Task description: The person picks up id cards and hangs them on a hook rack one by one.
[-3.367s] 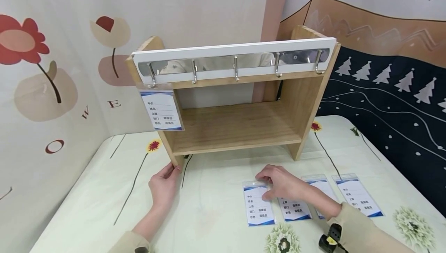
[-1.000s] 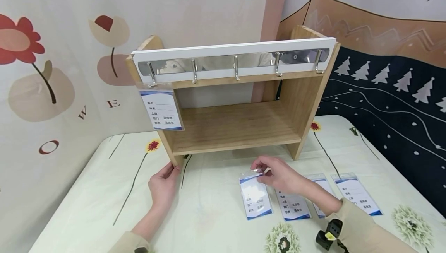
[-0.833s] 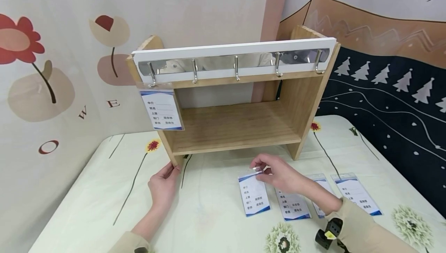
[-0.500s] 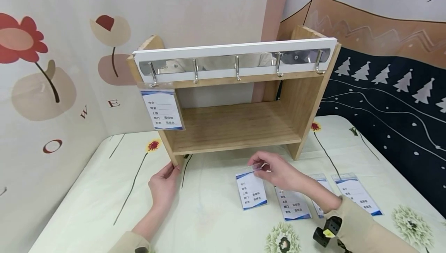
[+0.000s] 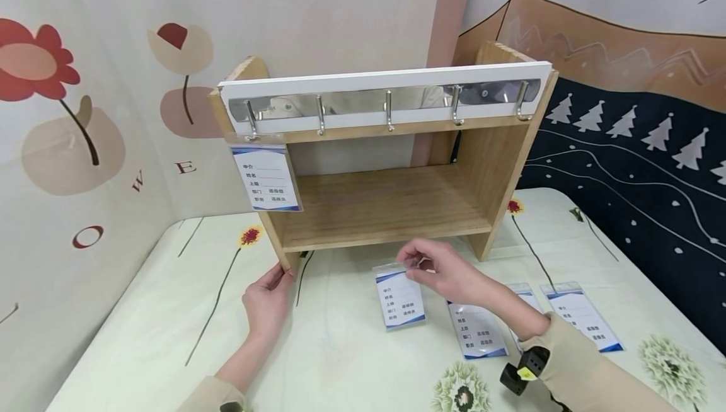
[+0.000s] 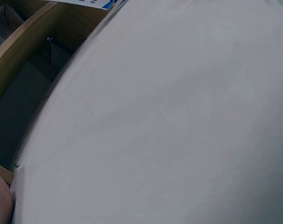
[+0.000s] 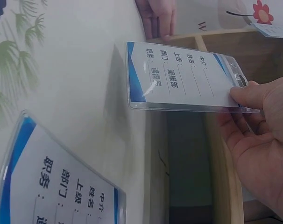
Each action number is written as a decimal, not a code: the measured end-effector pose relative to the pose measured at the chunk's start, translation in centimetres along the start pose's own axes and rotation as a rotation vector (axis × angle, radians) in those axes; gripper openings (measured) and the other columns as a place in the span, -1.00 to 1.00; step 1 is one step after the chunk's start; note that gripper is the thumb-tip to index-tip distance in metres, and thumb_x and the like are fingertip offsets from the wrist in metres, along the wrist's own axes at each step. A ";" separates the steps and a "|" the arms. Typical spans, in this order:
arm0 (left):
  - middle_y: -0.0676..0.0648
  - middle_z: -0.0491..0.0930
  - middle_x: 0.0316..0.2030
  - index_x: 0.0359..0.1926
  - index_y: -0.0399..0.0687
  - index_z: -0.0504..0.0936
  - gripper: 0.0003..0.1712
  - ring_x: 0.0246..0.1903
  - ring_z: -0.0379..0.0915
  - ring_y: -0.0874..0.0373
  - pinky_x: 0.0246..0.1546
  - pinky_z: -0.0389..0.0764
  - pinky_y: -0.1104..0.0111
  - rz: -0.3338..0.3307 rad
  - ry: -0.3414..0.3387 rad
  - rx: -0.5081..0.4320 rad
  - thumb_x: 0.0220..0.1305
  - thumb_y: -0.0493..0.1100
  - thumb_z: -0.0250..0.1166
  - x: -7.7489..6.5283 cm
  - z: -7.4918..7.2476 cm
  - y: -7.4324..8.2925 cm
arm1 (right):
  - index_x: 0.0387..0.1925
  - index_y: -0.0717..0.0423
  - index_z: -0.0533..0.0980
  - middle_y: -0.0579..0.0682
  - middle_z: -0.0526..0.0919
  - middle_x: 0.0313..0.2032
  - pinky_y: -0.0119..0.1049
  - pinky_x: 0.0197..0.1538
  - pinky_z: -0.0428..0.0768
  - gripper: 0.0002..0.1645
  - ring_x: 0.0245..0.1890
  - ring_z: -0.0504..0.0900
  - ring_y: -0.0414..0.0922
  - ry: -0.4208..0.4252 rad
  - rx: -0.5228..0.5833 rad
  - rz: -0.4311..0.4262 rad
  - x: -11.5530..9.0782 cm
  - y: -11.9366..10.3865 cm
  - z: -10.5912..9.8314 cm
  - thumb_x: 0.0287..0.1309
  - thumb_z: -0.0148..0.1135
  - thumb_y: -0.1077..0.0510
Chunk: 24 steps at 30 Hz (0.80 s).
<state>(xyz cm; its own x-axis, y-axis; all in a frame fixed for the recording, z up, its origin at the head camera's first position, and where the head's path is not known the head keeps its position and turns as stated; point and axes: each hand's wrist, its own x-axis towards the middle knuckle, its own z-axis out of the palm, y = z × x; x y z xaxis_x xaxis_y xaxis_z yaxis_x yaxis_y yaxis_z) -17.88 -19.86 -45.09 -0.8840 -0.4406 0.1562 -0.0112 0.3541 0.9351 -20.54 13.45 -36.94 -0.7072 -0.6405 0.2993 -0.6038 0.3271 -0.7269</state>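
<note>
My right hand (image 5: 445, 271) pinches the clear top edge of a badge (image 5: 399, 302) in a plastic sleeve, thumb on its face. In the right wrist view this badge (image 7: 174, 77) is raised off the cloth, casting a shadow beside it. My left hand (image 5: 266, 305) grips the foot of the left side panel of a wooden shelf (image 5: 386, 204). Across the shelf's top front runs a white rail (image 5: 351, 123) with several metal hooks. From the leftmost hook (image 5: 251, 123) hangs a matching badge (image 5: 268, 179); the other hooks carry nothing.
Three more badges lie in a row at the right: one (image 5: 479, 330) below my right wrist, one (image 5: 526, 298) partly hidden by my forearm, one (image 5: 584, 317) farther right. A flowered cloth (image 5: 340, 349) covers the table. Printed curtains stand behind and left.
My right hand has pinched the leftmost badge of the row, lifted it off the cloth and moved it up and left toward the shelf. My left hand stays at the shelf's foot.
</note>
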 end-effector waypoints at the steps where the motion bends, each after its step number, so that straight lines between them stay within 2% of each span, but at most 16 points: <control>1: -0.31 0.65 0.07 0.23 -0.35 0.60 -0.59 0.07 0.63 -0.15 -0.25 0.51 0.75 0.002 0.000 0.002 0.43 -0.25 0.28 0.0 0.0 0.0 | -0.02 0.14 0.57 -0.08 0.66 -0.15 -0.29 -0.08 0.66 -0.70 -0.16 0.59 -0.15 0.002 0.001 -0.004 0.1 0.0 0.0 0.28 0.30 0.45; 13: -0.32 0.64 0.08 0.24 -0.34 0.59 -0.58 0.09 0.62 -0.16 -0.23 0.50 0.76 0.008 -0.005 -0.006 0.43 -0.25 0.29 0.0 -0.1 0.1 | -0.01 0.14 0.60 -0.06 0.70 -0.10 -0.28 -0.06 0.68 -0.71 -0.13 0.63 -0.11 0.051 0.003 -0.042 1.3 -1.1 -0.6 0.30 0.28 0.45; 19: -0.31 0.64 0.07 0.24 -0.34 0.59 -0.58 0.08 0.63 -0.15 -0.22 0.51 0.75 0.002 -0.004 -0.009 0.43 -0.25 0.29 -0.1 0.0 0.1 | 0.00 0.18 0.61 -0.01 0.70 -0.07 -0.27 -0.06 0.69 -0.67 -0.13 0.66 -0.02 0.120 0.024 -0.089 2.2 -2.1 -1.0 0.27 0.26 0.51; 24: -0.32 0.65 0.06 0.23 -0.34 0.60 -0.58 0.07 0.63 -0.16 -0.22 0.53 0.73 0.011 0.004 -0.007 0.42 -0.25 0.30 -0.1 -0.1 -0.1 | 0.02 0.20 0.61 0.02 0.71 -0.05 -0.28 -0.05 0.69 -0.66 -0.12 0.65 -0.07 0.179 0.038 -0.116 3.0 -2.8 -1.1 0.28 0.25 0.51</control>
<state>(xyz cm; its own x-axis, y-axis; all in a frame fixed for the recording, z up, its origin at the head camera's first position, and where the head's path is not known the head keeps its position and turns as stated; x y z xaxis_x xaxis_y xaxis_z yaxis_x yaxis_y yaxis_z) -17.79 -19.92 -45.13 -0.8822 -0.4400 0.1675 0.0016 0.3530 0.9356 -21.40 11.35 -33.37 -0.6896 -0.5377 0.4851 -0.6733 0.2293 -0.7029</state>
